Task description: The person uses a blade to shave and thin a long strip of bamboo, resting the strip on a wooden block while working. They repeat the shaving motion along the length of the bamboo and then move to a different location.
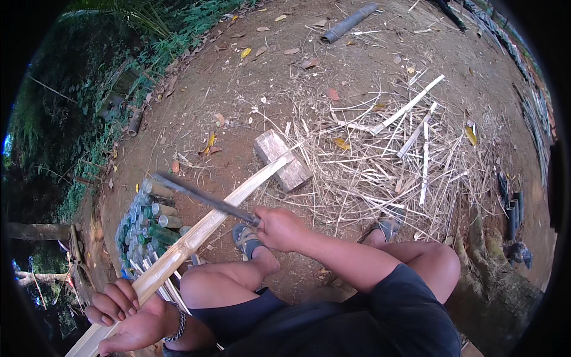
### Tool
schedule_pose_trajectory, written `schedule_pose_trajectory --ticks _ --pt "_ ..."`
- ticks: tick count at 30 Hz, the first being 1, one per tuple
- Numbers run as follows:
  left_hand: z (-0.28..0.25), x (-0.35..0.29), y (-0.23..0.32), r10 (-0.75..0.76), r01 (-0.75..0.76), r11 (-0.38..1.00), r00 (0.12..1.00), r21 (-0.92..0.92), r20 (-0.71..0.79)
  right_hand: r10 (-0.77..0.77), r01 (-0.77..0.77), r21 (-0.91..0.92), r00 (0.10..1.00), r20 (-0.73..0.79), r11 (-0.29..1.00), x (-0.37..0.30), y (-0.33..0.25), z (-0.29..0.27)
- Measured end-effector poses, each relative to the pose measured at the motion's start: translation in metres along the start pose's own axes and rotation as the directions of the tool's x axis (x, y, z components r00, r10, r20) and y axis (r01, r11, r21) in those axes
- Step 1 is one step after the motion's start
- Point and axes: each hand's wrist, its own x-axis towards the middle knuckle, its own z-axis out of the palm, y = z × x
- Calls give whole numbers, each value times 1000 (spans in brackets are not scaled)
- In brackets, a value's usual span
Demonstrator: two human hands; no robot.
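My left hand (134, 318), with a chain bracelet at its wrist, is wrapped round the near part of a long pale split bamboo strip (199, 232). The strip slants up and to the right, and its far end lies on a wooden block (284, 160) on the ground. My right hand (278, 229) is closed round the handle of a long dark knife (196, 193). Its blade crosses over the middle of the strip, pointing up and left. The blade looks slightly blurred. Whether its edge touches the bamboo I cannot tell.
Bamboo shavings and thin strips (410, 149) lie heaped right of the block. Several glass bottles (148, 220) are stacked by my left knee. A dark pipe-like length (350, 22) lies at the far side. A tree trunk (493, 279) stands at the right. Green plants border the left.
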Motion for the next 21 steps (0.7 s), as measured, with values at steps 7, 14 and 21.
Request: schedule_pose_trajectory --ticks 7,14,21 --pt "-6 -1 -4 -39 43 998 995 -43 87 319 -287 153 911 -260 946 62 152 45" --pt "4 16 -9 -100 106 993 991 -58 88 189 -180 92 977 -96 979 40 114 21" --pt "-5 34 4 -52 50 998 997 38 61 391 -387 59 916 -89 920 43 110 22"
